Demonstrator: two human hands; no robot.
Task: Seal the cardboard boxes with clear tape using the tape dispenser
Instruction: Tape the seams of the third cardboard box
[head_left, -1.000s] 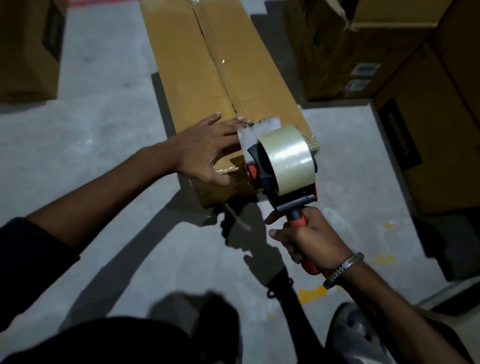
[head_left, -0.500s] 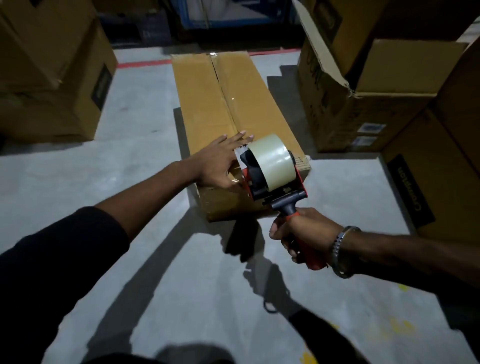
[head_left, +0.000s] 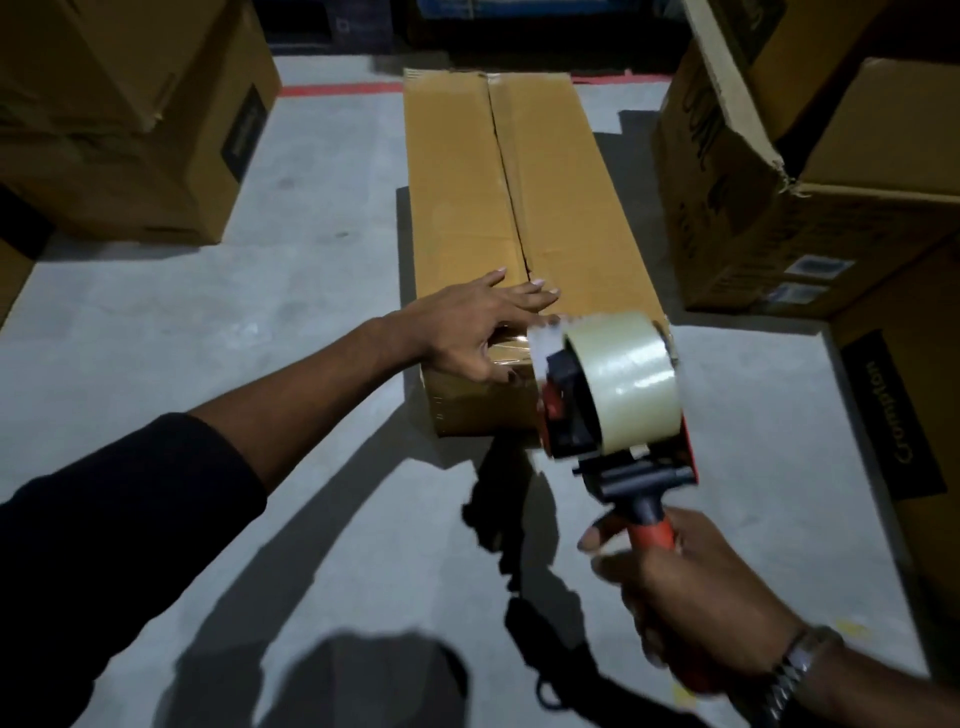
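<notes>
— Why was the left hand (head_left: 480, 332) flat on the long box's (head_left: 514, 208) near end?
— To steady its flaps, likely. The right hand (head_left: 696, 592) gripped the tape dispenser's (head_left: 613, 395) handle, held just off that near edge.

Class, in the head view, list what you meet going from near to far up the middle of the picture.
Right hand → roll of clear tape on the red-and-black dispenser → left hand → long brown cardboard box → red floor line.
</notes>
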